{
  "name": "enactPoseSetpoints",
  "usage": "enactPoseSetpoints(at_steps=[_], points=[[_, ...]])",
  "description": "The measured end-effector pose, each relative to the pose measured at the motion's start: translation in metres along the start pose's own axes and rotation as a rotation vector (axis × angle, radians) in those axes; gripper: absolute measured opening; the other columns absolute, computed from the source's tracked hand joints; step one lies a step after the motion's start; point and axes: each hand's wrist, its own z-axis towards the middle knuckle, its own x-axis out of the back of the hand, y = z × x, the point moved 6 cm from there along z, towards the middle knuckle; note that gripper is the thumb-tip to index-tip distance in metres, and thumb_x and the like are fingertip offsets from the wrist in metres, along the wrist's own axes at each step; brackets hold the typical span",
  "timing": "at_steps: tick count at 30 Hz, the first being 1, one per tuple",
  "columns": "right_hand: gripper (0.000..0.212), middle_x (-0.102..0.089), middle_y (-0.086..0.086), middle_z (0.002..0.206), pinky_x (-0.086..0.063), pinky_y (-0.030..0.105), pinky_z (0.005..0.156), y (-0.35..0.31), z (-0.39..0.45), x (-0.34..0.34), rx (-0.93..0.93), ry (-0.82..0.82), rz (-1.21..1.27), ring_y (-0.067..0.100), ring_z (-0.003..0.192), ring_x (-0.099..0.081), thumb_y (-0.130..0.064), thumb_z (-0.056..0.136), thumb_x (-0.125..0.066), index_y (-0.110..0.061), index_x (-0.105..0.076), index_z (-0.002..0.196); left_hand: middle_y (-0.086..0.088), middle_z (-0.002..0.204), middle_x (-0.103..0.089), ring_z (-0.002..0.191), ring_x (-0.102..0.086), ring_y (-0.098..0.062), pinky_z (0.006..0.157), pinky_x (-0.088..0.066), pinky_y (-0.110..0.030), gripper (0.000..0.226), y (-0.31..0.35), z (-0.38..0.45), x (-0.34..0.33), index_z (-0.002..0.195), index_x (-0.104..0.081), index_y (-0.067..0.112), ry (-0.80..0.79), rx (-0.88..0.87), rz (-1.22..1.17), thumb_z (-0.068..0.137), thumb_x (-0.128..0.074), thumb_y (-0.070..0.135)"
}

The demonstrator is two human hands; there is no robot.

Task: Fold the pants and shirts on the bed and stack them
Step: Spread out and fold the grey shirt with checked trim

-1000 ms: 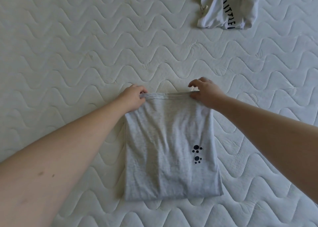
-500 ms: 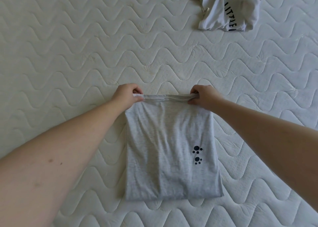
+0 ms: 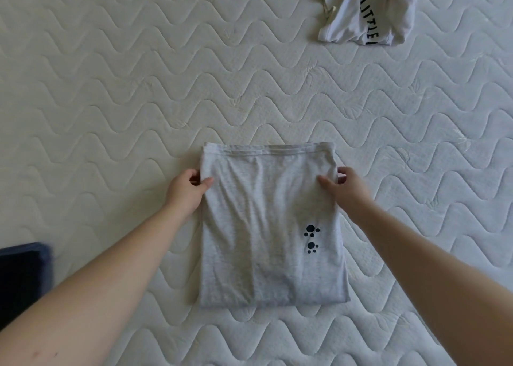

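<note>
1. Head view, nearest first: a dark blue item (image 3: 23, 279) sits at the left edge beside the left forearm. What it is cannot be told; it may be a garment already folded.
2. At the middle of the bed (image 3: 111, 102) lies the grey shirt (image 3: 266, 227), folded into a tall rectangle with a hem band along its far edge and two dark paw prints (image 3: 311, 238) low on its right half.
3. The left hand (image 3: 186, 192) pinches the shirt's left edge, thumb on top of the cloth and fingers curled under it. The right hand (image 3: 344, 189) does the same on the right edge, thumb lying on the fabric and fingers tucked beneath.
4. Both grips sit in the far half of the rectangle, so the step in hand looks like either a last crosswise fold or a lift toward the stack.
5. To do it well, hold both sides at the same height, keep all layers caught in each pinch so none slides out, and raise evenly. If folding, bring the hem band straight onto the near edge, then smooth the faint creases running down the middle.
6. Farthest off, at the top right, a white shirt (image 3: 366, 13) with dark lettering lies crumpled and not yet folded.
</note>
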Motion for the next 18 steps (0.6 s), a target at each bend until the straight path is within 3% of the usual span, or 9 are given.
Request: enactPoseSetpoints(at_steps=[4,7,10,14,18], points=[[0.026,-0.068,-0.007,0.097,-0.045,0.022,0.06,-0.002,0.005,0.004,0.01,0.05,0.161,0.009,0.082,-0.064,-0.032,0.089,-0.07,-0.024,-0.059,0.111,-0.013,0.093,-0.071,0.083,-0.062,-0.023,0.087,-0.051,-0.047,0.026,0.002,0.001,0.005,0.086,-0.067,0.015,0.021,0.001,-0.18,0.078,-0.07,0.04],[0.014,-0.07,-0.006,0.093,-0.044,0.022,0.058,-0.004,0.008,0.016,0.062,0.145,0.165,0.009,0.076,-0.064,-0.028,0.092,-0.067,-0.025,-0.064,0.105,-0.006,0.089,-0.069,0.083,-0.06,-0.019,0.09,-0.051,-0.047,0.012,0.0,0.001,0.007,0.079,-0.067,0.021,0.089,0.059,-0.283,0.084,-0.072,0.03],[0.027,-0.068,-0.008,0.099,-0.043,0.022,0.058,-0.002,0.008,0.017,0.053,0.145,0.149,0.005,0.077,-0.062,-0.036,0.091,-0.067,-0.023,-0.06,0.115,-0.004,0.095,-0.066,0.088,-0.061,-0.021,0.089,-0.052,-0.044,0.012,0.001,0.0,0.006,0.09,-0.063,0.02,0.163,0.127,-0.262,0.088,-0.07,0.029],[0.05,-0.064,-0.011,0.102,-0.044,0.022,0.063,-0.007,0.007,0.006,0.036,0.013,0.08,0.001,0.083,-0.059,-0.045,0.085,-0.072,-0.024,-0.054,0.126,-0.006,0.112,-0.067,0.101,-0.065,-0.023,0.085,-0.052,-0.036,0.045,0.011,-0.008,-0.016,0.119,-0.056,0.01,-0.107,0.269,-0.418,0.085,-0.073,0.034],[0.062,-0.06,-0.012,0.093,-0.043,0.021,0.059,-0.014,0.008,0.002,-0.058,-0.08,0.135,0.005,0.081,-0.058,-0.039,0.076,-0.083,-0.021,-0.052,0.127,-0.015,0.115,-0.068,0.101,-0.066,-0.026,0.083,-0.051,-0.034,0.041,0.019,-0.018,-0.023,0.12,-0.061,0.001,-0.259,0.34,-0.443,0.083,-0.074,0.013]])
